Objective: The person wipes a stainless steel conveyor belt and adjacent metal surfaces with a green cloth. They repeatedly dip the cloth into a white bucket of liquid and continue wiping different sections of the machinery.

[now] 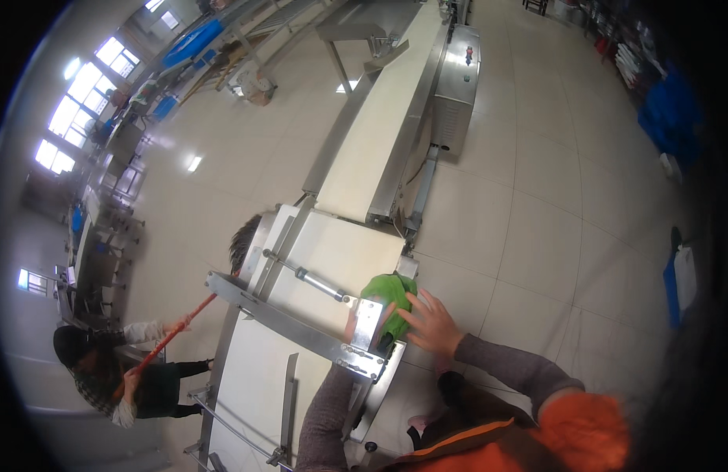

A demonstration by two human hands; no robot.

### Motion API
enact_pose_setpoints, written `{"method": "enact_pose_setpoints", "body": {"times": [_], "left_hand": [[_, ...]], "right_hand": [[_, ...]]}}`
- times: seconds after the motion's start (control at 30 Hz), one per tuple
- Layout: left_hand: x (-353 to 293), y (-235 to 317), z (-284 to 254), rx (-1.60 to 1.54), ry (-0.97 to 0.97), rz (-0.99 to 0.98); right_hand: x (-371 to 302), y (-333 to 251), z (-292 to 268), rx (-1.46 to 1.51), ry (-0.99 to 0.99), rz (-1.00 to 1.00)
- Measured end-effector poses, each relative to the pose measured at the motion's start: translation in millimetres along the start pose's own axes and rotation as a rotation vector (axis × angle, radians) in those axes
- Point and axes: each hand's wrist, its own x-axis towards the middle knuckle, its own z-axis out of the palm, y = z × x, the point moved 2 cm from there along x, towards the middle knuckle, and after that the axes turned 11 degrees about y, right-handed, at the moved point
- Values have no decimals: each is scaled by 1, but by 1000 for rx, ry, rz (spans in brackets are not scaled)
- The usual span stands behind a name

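Note:
A bunched green cloth (394, 293) lies at the right edge of the conveyor, beside a metal bracket (368, 324). My right hand (431, 324) is at the cloth's right side, fingers spread and fingertips at its edge. From below, my left forearm reaches up under the metal crossbar (293, 322). Only a little of my left hand (351, 324) shows beside the bracket, close to the cloth; its fingers are hidden. A small cylinder (320, 283) joins the bracket over the pale conveyor belt (344, 240).
A long conveyor (383, 134) runs away ahead, with a steel control box (457, 90) on its right. At left, a person (136, 370) grips a red-handled broom (175, 330), whose dark bristles stand by the conveyor. Blue items (669, 114) lie along the right side.

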Motion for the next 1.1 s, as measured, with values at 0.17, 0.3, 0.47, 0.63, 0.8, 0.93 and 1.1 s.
{"method": "enact_pose_setpoints", "body": {"times": [0.17,0.3,0.47,0.63,0.8,0.93,1.1], "left_hand": [[-56,48,-58,341,126,-253],[-128,45,-87,406,457,-692],[-56,3,-116,-262,1053,-1122],[-10,-9,-106,-43,965,-947],[-9,-8,-110,-22,935,-1029],[-7,-7,-105,-68,949,-1023],[-1,-4,-114,-28,950,-992]], "right_hand": [[58,-3,29,-31,-234,-34],[66,15,53,-98,-239,-130],[102,75,54,-93,16,-151],[153,128,56,-169,-62,163],[140,139,22,-63,263,370],[72,71,23,-84,95,-34],[101,47,46,-115,-131,-90]]}}
